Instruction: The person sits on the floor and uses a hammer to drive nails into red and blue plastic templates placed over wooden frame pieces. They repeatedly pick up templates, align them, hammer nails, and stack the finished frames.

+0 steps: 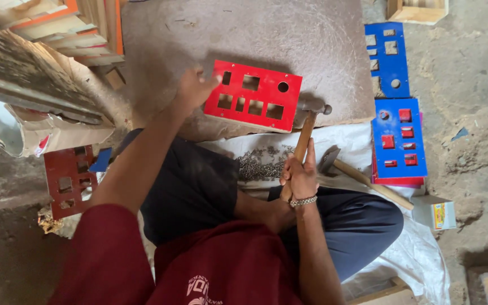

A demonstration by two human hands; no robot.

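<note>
Your right hand [299,176] closes its fingers around the wooden handle of a hammer [303,141], gripping near the lower end, the steel head raised just off the right end of a red box panel [253,95] pierced with square and round cut-outs. Your left hand [190,90], fingers loosely spread and holding nothing, presses on the panel's left edge to steady it; motion blur hides the exact fingertip contact. The panel lies on a worn stone slab [323,51], close to the slab's near edge, tilted slightly. It looks stiff, light and thin-walled, likely painted wood, so it may skid or chip under a blow; the solid border, away from the cut-outs, seems the safest place to pin it. The hammer appears head-heavy, best taken low on the handle for swing. A heap of small nails [261,162] sits on a white sack [362,149] by your knees, a second hammer [362,179] beside it. Blue panels [397,138] lie stacked at the slab's right corner, a dark red panel [68,179] on the floor to your left, and a small carton [436,213] past your right knee.
</note>
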